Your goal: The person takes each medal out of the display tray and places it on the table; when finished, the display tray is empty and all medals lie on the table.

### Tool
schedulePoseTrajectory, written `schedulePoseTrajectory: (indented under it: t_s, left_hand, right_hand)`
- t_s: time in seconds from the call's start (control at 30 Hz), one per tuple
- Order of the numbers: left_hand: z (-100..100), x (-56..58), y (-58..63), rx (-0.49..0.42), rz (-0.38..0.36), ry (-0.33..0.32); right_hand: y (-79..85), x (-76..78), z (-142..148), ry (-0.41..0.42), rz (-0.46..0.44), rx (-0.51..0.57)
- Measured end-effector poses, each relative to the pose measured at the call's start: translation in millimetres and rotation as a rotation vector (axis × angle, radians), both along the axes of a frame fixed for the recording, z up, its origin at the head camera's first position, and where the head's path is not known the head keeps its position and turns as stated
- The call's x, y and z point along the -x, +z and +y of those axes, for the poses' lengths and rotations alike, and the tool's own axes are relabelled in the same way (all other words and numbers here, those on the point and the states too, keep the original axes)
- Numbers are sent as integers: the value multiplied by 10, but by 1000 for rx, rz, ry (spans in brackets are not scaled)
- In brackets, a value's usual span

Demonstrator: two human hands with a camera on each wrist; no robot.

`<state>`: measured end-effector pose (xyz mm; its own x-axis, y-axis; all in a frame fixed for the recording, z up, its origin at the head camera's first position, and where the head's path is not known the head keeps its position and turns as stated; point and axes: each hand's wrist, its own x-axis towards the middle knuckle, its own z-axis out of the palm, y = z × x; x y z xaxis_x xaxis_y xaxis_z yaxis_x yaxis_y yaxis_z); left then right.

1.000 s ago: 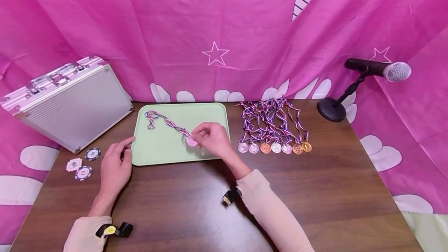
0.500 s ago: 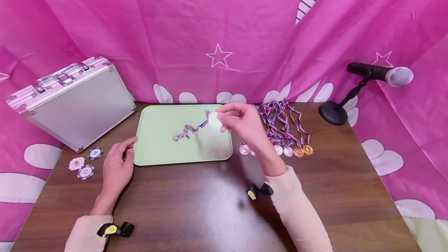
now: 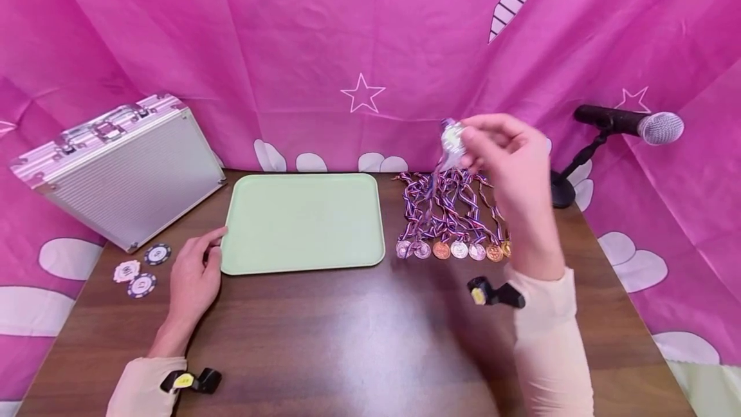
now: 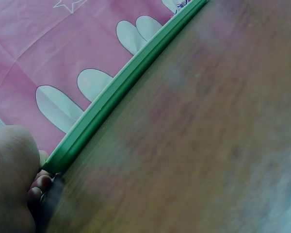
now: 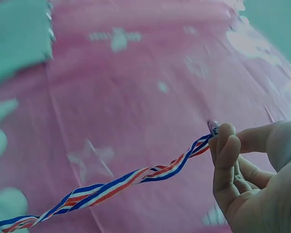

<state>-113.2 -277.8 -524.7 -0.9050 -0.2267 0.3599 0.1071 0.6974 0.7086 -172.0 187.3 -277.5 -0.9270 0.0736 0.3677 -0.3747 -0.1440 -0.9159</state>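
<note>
Thumb and fingers of my right hand pinch a silver-coloured medal, raised above the back of the table. Its twisted red, white and blue ribbon trails away from the fingertips in the right wrist view. Several ribboned medals lie below, side by side on the table, in pink-silver, bronze, silver and gold tones; the right hand and arm cover part of this group. My left hand rests at the left side of a pale green tray, index fingertip touching its rim. Nothing lies on the tray.
A silver aluminium case stands at the back left. Several poker chips lie before it, left of my left hand. At the back right, a microphone sits on a black stand. A pink curtain hangs behind the table.
My right hand has lifted the medal off the tray and carried it right and up, over the other medals. Its ribbon has left the tray. The left hand stays at the rim.
</note>
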Motion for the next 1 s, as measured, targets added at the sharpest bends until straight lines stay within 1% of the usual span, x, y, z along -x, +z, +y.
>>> schedulePoseTrajectory:
  t_s: [0.1, 0.2, 0.3, 0.37, 0.43, 0.47, 0.53, 0.67, 0.77, 0.87, 1.0]
  left_hand:
    - [-2, -11, -10, -2, -2, 2]
    - [-4, -21, -14, -2, -5, 6]
    - [-9, -17, -9, 4, -8, 7]
    - [-11, -11, -4, 8, -12, 3]
    - [-11, -8, 3, 7, -13, 2]
    - [-12, -8, 9, 4, -13, 4]
    - [-13, -10, 19, 1, -13, 7]
    - [-19, -13, 25, 2, -14, 11]
    - [-18, -9, 21, 1, -14, 8]
    - [-9, -6, 23, -5, -10, 9]
    - [-2, -7, 29, -5, -10, 6]
  right_hand:
    - [99, 192, 277, -48, -23, 99]
    - [145, 360, 575, -67, -61, 243]
    - [100, 454, 849, -123, -53, 381]
    - [1, 471, 1014, -195, -52, 416]
    - [-170, 466, 1160, -276, -70, 406]
    - [-279, 457, 1227, -306, -103, 391]
    - [-530, 425, 1347, -339, -197, 338]
    - [-1050, 317, 1538, -329, -377, 239]
    - [-1356, 202, 1653, -325, -464, 177]
    - [-1596, 75, 1756, -332, -534, 96]
    - [-1852, -77, 1879, -358, -589, -17]
